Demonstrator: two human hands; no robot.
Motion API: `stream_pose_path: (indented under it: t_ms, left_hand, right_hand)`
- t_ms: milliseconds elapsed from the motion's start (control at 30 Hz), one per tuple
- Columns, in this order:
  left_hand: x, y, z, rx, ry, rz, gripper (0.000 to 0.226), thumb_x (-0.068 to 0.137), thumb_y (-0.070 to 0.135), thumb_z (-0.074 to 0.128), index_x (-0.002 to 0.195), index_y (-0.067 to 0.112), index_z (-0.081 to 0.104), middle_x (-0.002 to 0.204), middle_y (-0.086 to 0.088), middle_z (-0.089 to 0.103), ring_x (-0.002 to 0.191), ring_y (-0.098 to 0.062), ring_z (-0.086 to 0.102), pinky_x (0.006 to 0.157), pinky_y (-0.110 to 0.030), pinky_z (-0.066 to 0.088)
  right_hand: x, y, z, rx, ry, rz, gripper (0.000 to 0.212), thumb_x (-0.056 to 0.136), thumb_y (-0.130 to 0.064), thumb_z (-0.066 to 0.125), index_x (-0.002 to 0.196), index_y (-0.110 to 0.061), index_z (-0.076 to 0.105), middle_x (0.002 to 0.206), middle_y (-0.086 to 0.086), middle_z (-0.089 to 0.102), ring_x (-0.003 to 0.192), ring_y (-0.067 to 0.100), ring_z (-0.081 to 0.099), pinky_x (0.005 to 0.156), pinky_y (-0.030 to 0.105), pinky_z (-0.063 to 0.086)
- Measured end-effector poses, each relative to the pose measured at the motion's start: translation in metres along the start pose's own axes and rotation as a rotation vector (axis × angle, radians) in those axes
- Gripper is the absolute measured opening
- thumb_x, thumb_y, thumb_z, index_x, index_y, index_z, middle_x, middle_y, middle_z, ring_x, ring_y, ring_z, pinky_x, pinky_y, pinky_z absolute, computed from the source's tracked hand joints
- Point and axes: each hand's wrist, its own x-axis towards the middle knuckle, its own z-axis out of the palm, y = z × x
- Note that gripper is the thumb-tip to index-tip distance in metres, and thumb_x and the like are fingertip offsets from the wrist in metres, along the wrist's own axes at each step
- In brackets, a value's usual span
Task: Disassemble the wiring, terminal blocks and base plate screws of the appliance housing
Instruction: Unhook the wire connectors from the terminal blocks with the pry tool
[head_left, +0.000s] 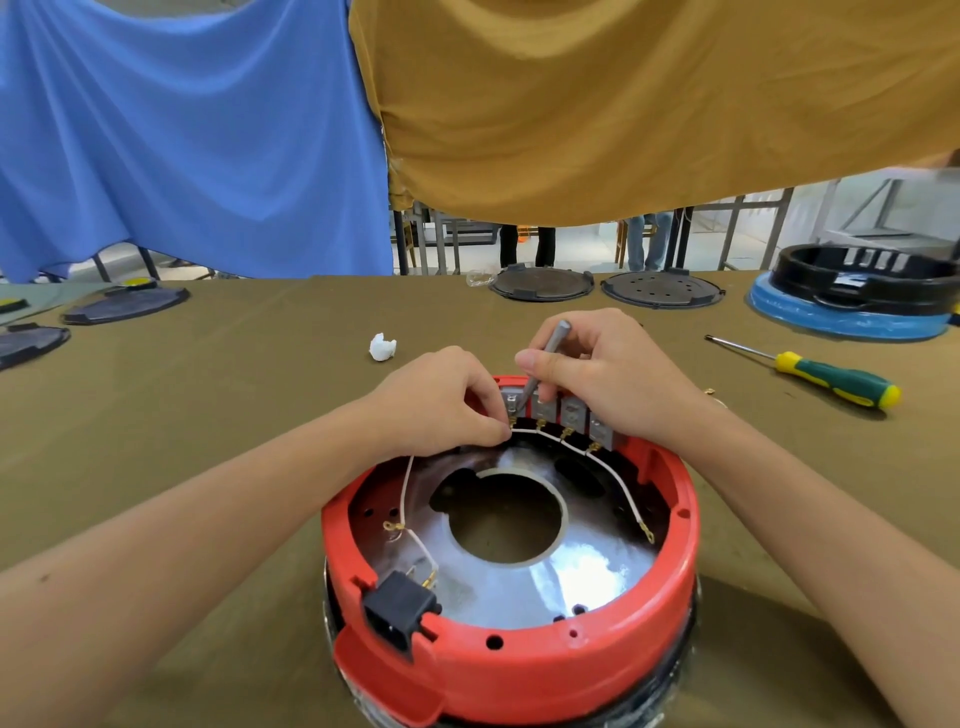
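Note:
A round red appliance housing lies upside down on the table, with a shiny metal base plate and a central hole inside. A row of grey terminal blocks sits at its far rim, linked by a white wire with brass lugs. My left hand pinches the white wire at the leftmost block. My right hand grips a thin grey metal tool, its tip down at the terminal blocks. A black power socket sits at the near left rim.
A green and yellow screwdriver lies to the right. A crumpled white scrap is behind the housing. Black round lids line the far edge and left side. A black housing on a blue ring stands far right.

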Motion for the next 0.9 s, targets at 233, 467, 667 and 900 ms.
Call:
stream_pose_path:
  t_ms: [233, 467, 667, 900]
  left_hand:
    - [0.0, 0.0011, 0.0004, 0.004, 0.0, -0.005, 0.006, 0.079, 0.023, 0.077, 0.073, 0.026, 0.078, 0.091, 0.01, 0.07, 0.086, -0.009, 0.065, 0.088, -0.042, 0.052]
    - [0.0, 0.0011, 0.0005, 0.005, -0.001, 0.01, 0.007, 0.079, 0.022, 0.077, 0.073, 0.025, 0.078, 0.089, 0.007, 0.071, 0.086, -0.011, 0.066, 0.087, -0.041, 0.052]
    - [-0.0003, 0.0008, 0.0002, 0.008, 0.002, 0.01, 0.007, 0.078, 0.022, 0.077, 0.072, 0.024, 0.078, 0.09, 0.008, 0.07, 0.087, -0.011, 0.066, 0.088, -0.041, 0.052]
    - [0.0001, 0.0, 0.0011, 0.012, 0.008, 0.011, 0.006, 0.078, 0.023, 0.077, 0.072, 0.026, 0.077, 0.091, 0.007, 0.07, 0.086, -0.01, 0.066, 0.087, -0.04, 0.052]
  right_hand:
    - [-0.0035, -0.003, -0.001, -0.044, -0.022, -0.068, 0.019, 0.093, -0.026, 0.07, 0.076, -0.017, 0.071, 0.063, -0.003, 0.07, 0.051, 0.007, 0.058, 0.054, 0.017, 0.044]
    - [0.002, 0.0015, 0.0, 0.04, -0.013, 0.026, 0.022, 0.094, -0.027, 0.068, 0.075, -0.016, 0.068, 0.062, -0.002, 0.07, 0.06, 0.014, 0.062, 0.07, 0.038, 0.053]
    - [-0.0003, 0.0013, -0.0002, 0.055, 0.007, 0.045, 0.021, 0.095, -0.028, 0.067, 0.078, -0.016, 0.067, 0.063, 0.0, 0.07, 0.063, 0.019, 0.065, 0.077, 0.045, 0.055]
    - [-0.0021, -0.0014, 0.0002, -0.031, -0.004, -0.038, 0.019, 0.094, -0.026, 0.068, 0.077, -0.018, 0.068, 0.065, -0.001, 0.071, 0.065, 0.021, 0.067, 0.071, 0.04, 0.055]
